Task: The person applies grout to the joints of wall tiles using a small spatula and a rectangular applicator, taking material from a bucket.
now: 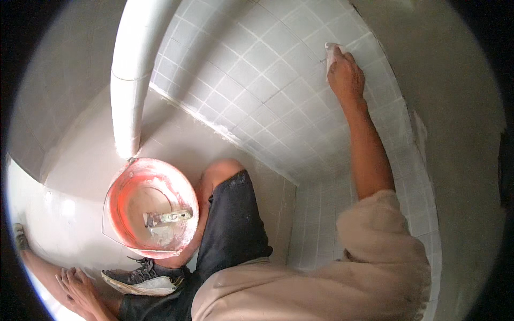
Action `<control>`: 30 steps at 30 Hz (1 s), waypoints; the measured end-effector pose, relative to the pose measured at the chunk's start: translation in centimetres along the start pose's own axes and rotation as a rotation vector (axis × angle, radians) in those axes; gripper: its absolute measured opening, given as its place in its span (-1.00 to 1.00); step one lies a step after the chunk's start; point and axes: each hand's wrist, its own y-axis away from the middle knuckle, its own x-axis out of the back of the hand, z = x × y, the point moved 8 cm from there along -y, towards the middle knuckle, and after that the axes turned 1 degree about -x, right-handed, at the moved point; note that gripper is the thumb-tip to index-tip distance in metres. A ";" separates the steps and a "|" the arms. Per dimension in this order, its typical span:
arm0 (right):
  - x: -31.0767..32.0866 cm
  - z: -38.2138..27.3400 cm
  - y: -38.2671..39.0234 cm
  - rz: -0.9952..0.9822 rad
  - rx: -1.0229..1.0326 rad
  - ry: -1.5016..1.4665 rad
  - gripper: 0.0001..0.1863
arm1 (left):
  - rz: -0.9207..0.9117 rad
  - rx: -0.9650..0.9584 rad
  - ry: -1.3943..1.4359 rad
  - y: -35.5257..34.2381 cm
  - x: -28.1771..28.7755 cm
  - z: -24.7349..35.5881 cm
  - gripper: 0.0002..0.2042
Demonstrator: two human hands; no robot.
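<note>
My right hand [347, 75] is raised to the grey tiled wall [278, 64], its fingers closed round a small whitish piece [330, 53] pressed on the tiles. Whether that piece is a cloth, a sponge or a scraper I cannot make out. My left hand [77, 289] lies on my lower leg with the fingers stretched out, holding nothing. Between my legs stands a red bucket [120, 187], coated inside with pale paste [142, 200]. A smeared putty knife [168, 217] lies in it.
A thick white pipe [128, 80] rises behind the bucket, close to the tiles. The bucket's wire handle [110, 230] hangs over its near side. Whitish residue [222, 130] runs along the wall's foot. My dark shoe [147, 278] rests beside the bucket on the grey floor [69, 198].
</note>
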 end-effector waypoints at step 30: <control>-0.8 4.0 1.9 0.193 -0.095 -0.124 -0.55 | 0.166 -0.033 0.160 1.1 0.7 0.8 -0.72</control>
